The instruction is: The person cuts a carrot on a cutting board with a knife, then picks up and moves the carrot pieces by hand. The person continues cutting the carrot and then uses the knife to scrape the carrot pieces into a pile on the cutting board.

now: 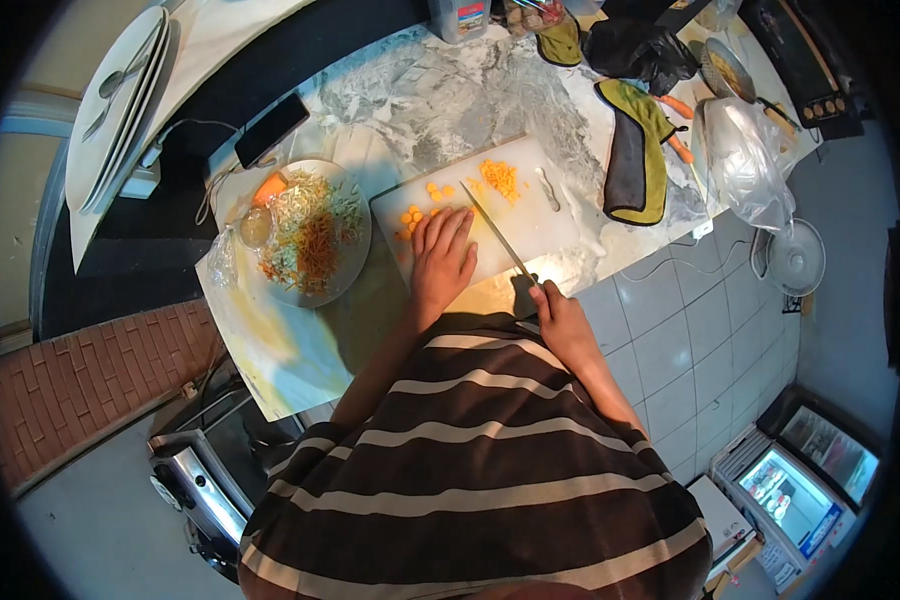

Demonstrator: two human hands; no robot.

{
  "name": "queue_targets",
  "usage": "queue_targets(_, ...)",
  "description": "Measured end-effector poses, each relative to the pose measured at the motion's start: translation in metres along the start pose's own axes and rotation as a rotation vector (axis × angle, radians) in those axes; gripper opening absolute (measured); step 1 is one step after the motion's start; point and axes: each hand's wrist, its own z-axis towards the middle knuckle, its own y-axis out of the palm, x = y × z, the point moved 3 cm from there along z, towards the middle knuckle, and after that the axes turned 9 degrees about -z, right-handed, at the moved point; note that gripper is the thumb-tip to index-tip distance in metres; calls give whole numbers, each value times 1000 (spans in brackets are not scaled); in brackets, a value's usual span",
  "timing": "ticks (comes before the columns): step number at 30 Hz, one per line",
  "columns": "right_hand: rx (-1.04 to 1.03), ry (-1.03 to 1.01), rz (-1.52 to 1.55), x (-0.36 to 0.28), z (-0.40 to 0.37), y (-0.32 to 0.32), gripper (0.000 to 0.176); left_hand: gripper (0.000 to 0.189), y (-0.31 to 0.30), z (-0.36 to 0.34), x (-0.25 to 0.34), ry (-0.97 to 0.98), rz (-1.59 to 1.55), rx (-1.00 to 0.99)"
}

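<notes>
My right hand (560, 322) is wrapped round the handle of a kitchen knife (500, 236), its long blade reaching across a white cutting board (515, 255). My left hand (444, 260) rests on the board just left of the blade. Its fingers are bent and press down on carrot pieces, mostly hidden beneath the fingertips. Orange carrot slices (411, 217) lie past those fingers at the board's left side. Right of the blade tip sits a small heap of diced carrot (500, 179).
A large plate (361, 245) of shredded vegetables stands to the left, with a phone (272, 130) behind it. On the right lie a black and yellow-green cloth (635, 155), whole carrots (681, 149) and a clear plastic bag (745, 165). Stacked plates (120, 105) stand at far left.
</notes>
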Motion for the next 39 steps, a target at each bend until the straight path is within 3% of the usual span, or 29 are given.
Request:
queue_targets(9, 35, -17, -184, -7, -3, 0, 34, 49, -2, 0, 1, -25, -4, -9)
queue_targets(39, -56, 66, -231, -16, -5, 1, 32, 44, -1, 0, 0, -2, 4, -15)
